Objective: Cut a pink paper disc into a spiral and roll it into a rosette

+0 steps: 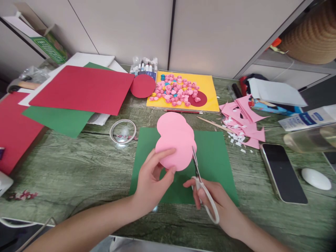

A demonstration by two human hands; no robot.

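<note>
My left hand [153,180] pinches a pink paper circle [175,152] by its lower left edge and holds it above a green sheet [217,164]. Further pink circles [172,122] lie stacked just behind it. My right hand [212,201] grips white-handled scissors [201,178], its fingers through the loops. The blades point up and meet the right edge of the held pink circle.
Red and green card sheets [81,89] lie at the left, with a tape roll [123,131] near them. A yellow board [210,91] bears several pink paper roses, beside a red disc [143,85]. Pink offcuts [243,117], a phone [283,173] and a white mouse [316,178] sit at the right.
</note>
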